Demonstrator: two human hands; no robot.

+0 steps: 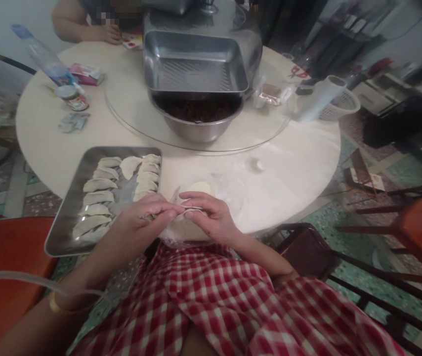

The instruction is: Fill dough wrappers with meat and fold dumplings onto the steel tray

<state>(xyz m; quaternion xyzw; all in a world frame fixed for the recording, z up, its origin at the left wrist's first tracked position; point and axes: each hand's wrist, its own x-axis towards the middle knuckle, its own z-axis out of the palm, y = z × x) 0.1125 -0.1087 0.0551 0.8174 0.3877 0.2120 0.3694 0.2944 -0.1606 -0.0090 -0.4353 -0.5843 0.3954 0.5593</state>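
Observation:
Between my two hands is a folded dumpling (195, 209), its pale edge pinched by the fingers of both. My left hand (155, 211) closes on the dumpling's left end, with thumb and forefinger pressed together. On its other end my right hand (211, 213) grips with thumb below and fingers above. Beneath them lie a clear plastic bag (185, 232) and pale round wrappers (200, 187), partly covered by my hands. To the left, a metal tray (70, 198) holds several finished dumplings (100, 185) in two rows; my left forearm hides part of it.
A steel bowl (199, 129) of dark filling stands on the glass turntable (129, 121), with an empty metal pan (196, 74) above it. Bottle (50, 62), jar (70, 98) and a plastic roll (324, 99) stand around. Across the table sits another person (85, 24).

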